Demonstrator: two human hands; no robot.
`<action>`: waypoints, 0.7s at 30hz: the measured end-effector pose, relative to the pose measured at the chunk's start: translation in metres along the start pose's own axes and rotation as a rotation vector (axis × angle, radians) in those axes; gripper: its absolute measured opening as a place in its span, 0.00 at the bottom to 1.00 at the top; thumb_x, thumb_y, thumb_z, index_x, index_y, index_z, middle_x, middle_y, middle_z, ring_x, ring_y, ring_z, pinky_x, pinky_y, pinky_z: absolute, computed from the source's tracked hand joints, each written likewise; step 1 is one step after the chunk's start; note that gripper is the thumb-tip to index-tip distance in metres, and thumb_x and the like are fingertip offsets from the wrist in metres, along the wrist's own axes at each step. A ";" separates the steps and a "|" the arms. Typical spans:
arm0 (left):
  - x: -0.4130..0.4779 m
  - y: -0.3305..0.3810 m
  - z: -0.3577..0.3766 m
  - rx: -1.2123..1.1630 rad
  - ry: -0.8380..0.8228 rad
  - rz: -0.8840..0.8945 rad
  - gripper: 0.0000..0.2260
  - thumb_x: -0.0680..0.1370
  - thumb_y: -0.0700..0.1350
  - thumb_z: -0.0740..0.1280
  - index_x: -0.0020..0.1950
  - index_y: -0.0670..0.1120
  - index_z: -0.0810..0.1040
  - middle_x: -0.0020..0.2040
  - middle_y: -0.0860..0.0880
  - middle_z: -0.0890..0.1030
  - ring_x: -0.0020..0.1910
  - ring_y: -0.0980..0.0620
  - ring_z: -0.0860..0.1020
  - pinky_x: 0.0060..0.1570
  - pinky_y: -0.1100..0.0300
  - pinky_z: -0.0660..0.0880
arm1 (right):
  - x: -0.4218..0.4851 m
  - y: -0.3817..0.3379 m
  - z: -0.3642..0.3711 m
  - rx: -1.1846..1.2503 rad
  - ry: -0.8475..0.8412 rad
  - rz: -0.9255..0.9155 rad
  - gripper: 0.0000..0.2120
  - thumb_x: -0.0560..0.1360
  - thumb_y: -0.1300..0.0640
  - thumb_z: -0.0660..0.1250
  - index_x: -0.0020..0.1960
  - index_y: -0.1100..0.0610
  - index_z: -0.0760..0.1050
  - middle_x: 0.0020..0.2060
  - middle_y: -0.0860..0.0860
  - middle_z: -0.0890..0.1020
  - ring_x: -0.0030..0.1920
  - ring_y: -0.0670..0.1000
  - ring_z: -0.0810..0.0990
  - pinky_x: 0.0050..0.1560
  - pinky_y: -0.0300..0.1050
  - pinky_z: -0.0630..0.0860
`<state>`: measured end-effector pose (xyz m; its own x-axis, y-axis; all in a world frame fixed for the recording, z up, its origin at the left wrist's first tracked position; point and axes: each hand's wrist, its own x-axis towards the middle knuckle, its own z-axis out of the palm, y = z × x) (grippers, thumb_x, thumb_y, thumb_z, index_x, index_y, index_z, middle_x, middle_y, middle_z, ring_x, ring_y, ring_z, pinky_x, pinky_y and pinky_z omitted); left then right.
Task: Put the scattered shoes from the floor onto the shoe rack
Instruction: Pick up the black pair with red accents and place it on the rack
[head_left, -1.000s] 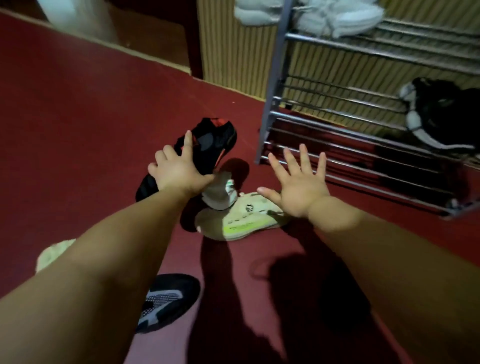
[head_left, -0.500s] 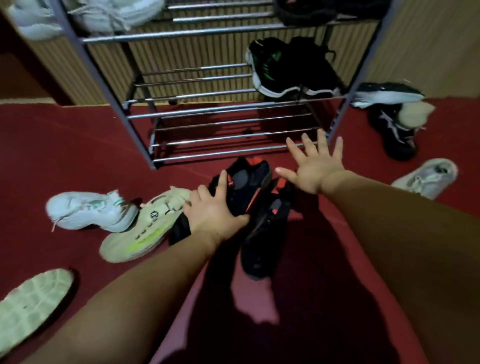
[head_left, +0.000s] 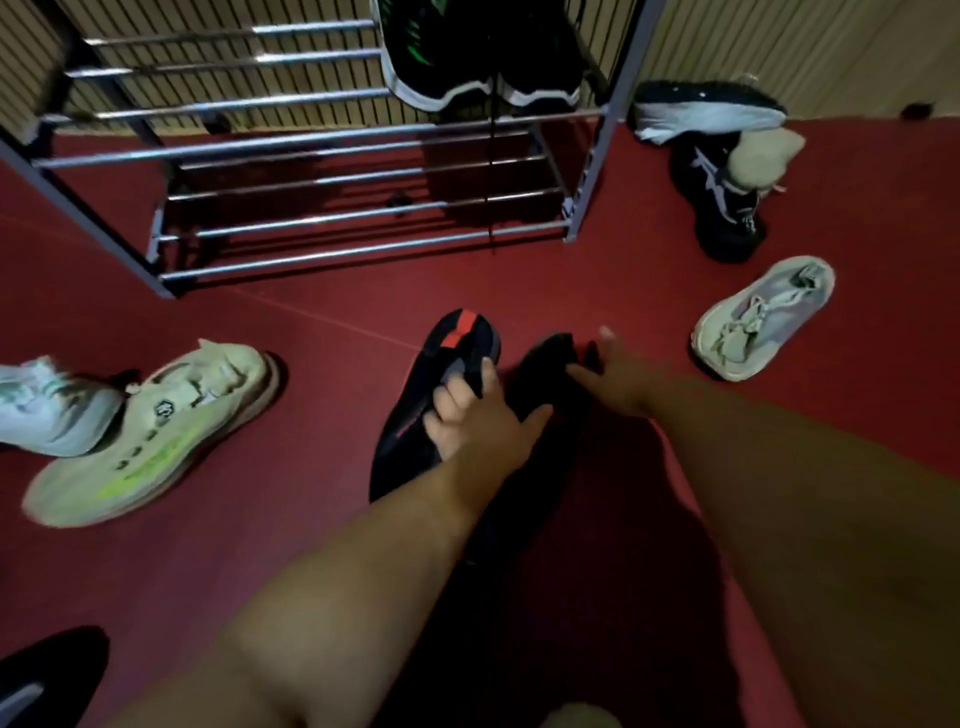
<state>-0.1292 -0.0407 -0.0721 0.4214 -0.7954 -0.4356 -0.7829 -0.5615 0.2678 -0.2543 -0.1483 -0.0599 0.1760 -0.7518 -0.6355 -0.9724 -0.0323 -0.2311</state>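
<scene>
The left hand curls its fingers into the collar of a black knit shoe with a red heel tab, gripping it on the smooth dark-red floor. The right hand rests on a second, matte black shoe; its blurred grip cannot be told. Behind stands the chrome-barred shoe rack, against ribbed beige wall panelling.
</scene>
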 end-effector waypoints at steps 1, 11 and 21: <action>0.005 -0.011 -0.001 0.008 0.035 -0.004 0.36 0.77 0.66 0.54 0.78 0.52 0.43 0.76 0.41 0.48 0.75 0.41 0.48 0.71 0.44 0.49 | 0.002 0.002 0.011 0.038 -0.085 0.015 0.40 0.77 0.37 0.55 0.76 0.50 0.33 0.70 0.58 0.65 0.56 0.59 0.76 0.60 0.54 0.72; 0.005 -0.144 0.012 0.050 -0.030 0.034 0.35 0.79 0.62 0.52 0.77 0.53 0.36 0.77 0.44 0.50 0.76 0.44 0.45 0.72 0.47 0.47 | 0.011 -0.051 0.051 0.137 -0.048 -0.114 0.41 0.77 0.40 0.58 0.76 0.48 0.33 0.74 0.64 0.57 0.67 0.65 0.68 0.66 0.52 0.69; -0.008 -0.162 0.003 -0.168 0.151 -0.041 0.42 0.75 0.58 0.64 0.76 0.52 0.36 0.76 0.42 0.50 0.75 0.43 0.48 0.72 0.46 0.49 | -0.002 -0.088 0.086 0.327 0.093 -0.275 0.38 0.77 0.48 0.64 0.77 0.49 0.43 0.77 0.56 0.45 0.76 0.57 0.48 0.73 0.49 0.51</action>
<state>-0.0071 0.0571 -0.1150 0.5247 -0.7894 -0.3187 -0.6819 -0.6139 0.3977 -0.1555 -0.0870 -0.1013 0.3928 -0.8007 -0.4524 -0.7887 -0.0403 -0.6134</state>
